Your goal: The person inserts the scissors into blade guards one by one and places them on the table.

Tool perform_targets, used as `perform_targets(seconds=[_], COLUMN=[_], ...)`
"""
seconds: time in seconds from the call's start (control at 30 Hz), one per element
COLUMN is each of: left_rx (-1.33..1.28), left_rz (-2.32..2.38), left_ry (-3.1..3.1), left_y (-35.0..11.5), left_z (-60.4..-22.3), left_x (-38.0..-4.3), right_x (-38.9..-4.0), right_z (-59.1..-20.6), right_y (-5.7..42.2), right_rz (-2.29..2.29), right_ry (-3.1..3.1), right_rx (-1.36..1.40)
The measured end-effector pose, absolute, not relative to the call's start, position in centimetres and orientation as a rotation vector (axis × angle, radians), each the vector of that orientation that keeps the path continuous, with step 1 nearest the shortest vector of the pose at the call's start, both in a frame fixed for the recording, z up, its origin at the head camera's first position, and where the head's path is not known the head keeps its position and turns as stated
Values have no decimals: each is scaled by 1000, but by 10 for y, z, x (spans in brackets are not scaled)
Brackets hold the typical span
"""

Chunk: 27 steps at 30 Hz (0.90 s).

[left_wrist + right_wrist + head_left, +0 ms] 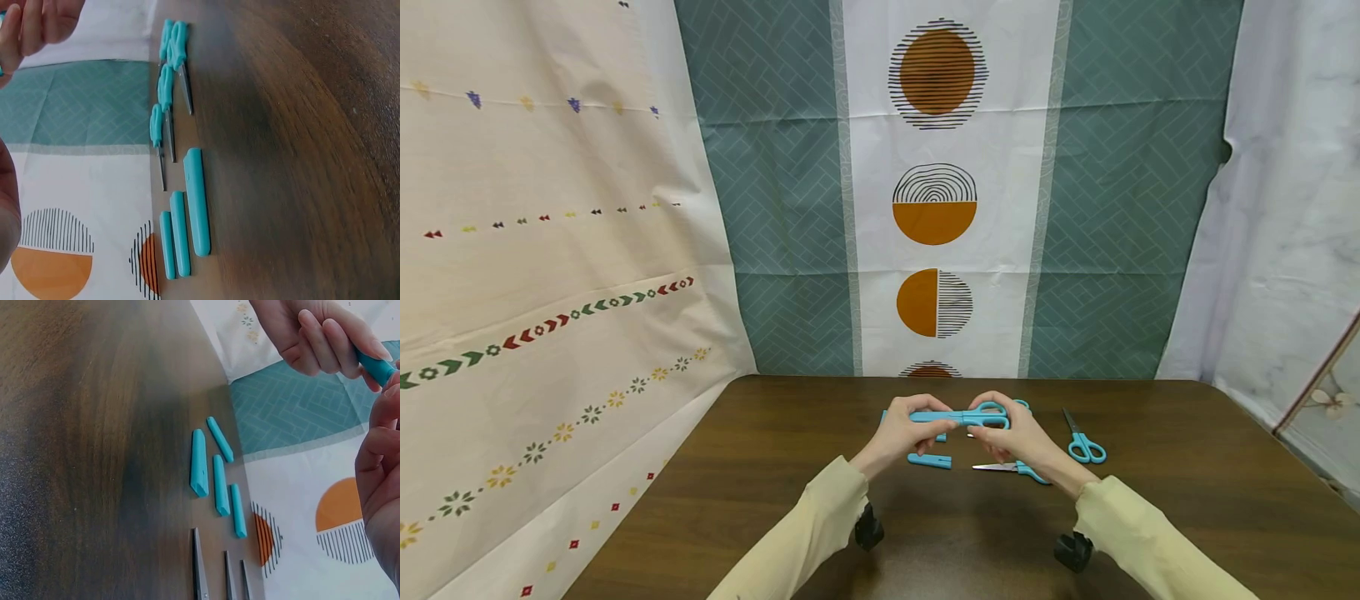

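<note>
Above the table in the head view, my left hand [901, 435] pinches a light-blue blade cover [938, 417] between thumb and fingers. My right hand [1021, 433] grips the blue handles of a pair of scissors [976, 417], held level with the cover. Handle and cover meet end to end, and no blade shows between them. In the right wrist view, the left hand [319, 339] has the cover [374, 365], while the right hand [386, 462] hides most of the scissors. Only parts of the fingers appear in the left wrist view.
Several other blue-handled scissors lie on the brown table, among them one pair [1078, 440] at the right and one [1018, 468] below the right hand. Several loose blade covers, including a large one [929, 460], lie left of them. Patterned cloths [790, 208] hang behind the table.
</note>
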State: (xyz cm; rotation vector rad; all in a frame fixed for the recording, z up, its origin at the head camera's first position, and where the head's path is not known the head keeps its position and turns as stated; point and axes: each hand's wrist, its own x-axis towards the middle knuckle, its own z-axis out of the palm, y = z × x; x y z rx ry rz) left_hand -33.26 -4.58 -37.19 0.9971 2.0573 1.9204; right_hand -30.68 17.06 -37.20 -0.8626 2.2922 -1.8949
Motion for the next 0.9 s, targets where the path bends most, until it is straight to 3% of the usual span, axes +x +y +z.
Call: perform_targets(seconds=[0.9], left_rx=[1111], left_rz=[1856], left_ry=[2134], left_y=[-57], left_z=[-356], left_x=[-315], right_x=[-309], right_z=[-376], right_y=[162], right_rz=[-1892], right_ry=[2245], right_rx=[-830])
